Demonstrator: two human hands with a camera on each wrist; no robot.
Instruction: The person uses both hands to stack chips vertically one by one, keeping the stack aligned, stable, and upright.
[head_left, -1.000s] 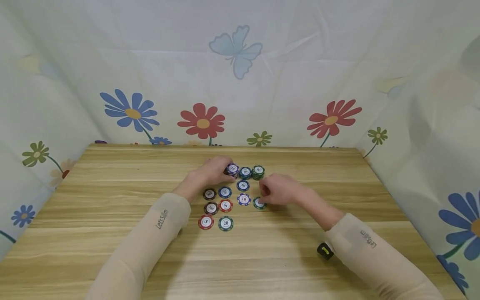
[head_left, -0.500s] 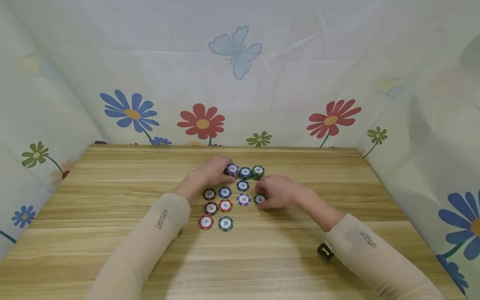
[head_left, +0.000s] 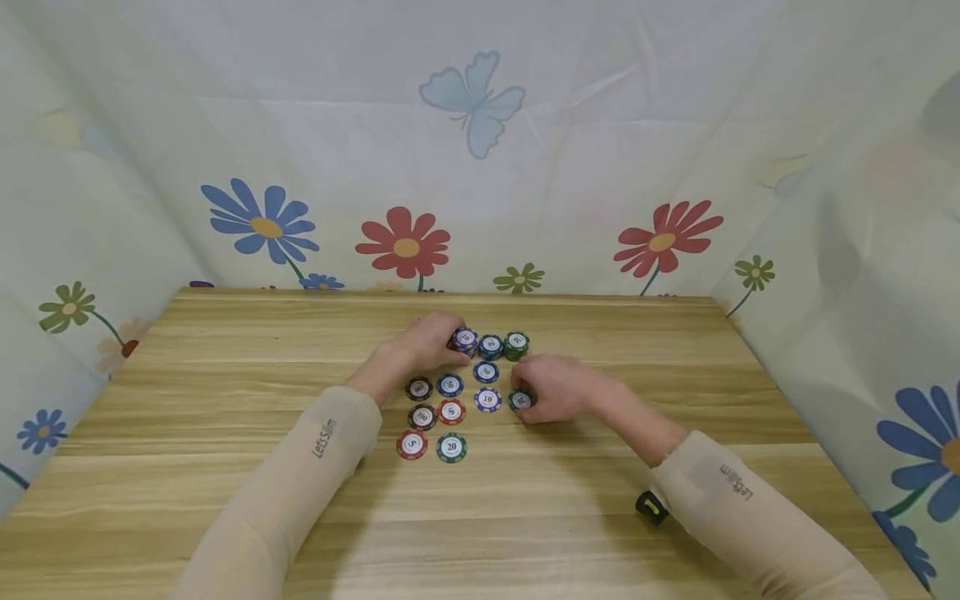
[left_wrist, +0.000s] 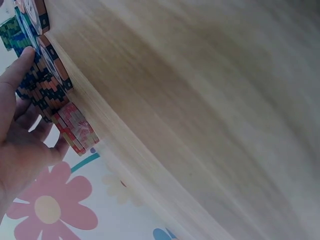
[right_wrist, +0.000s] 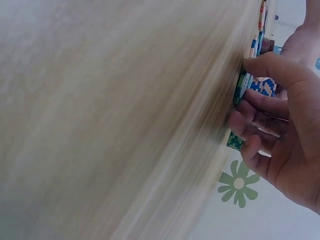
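Note:
My left hand (head_left: pixel 429 343) curls around the left side of a stack of purple 10 poker chips (head_left: pixel 465 340) in the back row. A blue stack (head_left: pixel 491 345) and a green stack (head_left: pixel 517 343) stand to its right. In the left wrist view, thumb and fingers lie on both sides of the row, and a red chip stack (left_wrist: pixel 76 129) shows at its end; the hand hides it from the head view. My right hand (head_left: pixel 558 387) pinches a green poker chip (head_left: pixel 520 401) at the table surface, between thumb and fingers; the right wrist view shows this green chip (right_wrist: pixel 241 89) edge-on.
Loose chips lie flat in front of the stacks: two black (head_left: pixel 422 417), two blue (head_left: pixel 450 384), two red (head_left: pixel 412 444), a green 20 (head_left: pixel 452 447) and a purple 10 (head_left: pixel 487 399). A small black object (head_left: pixel 651 507) lies by the right sleeve. Flowered cloth (head_left: pixel 480 208) surrounds the wooden table (head_left: pixel 225 375).
The right hand has shifted slightly toward me and left, its fingers now closed around the green chip, which has moved very little. The left hand has stayed at its stack.

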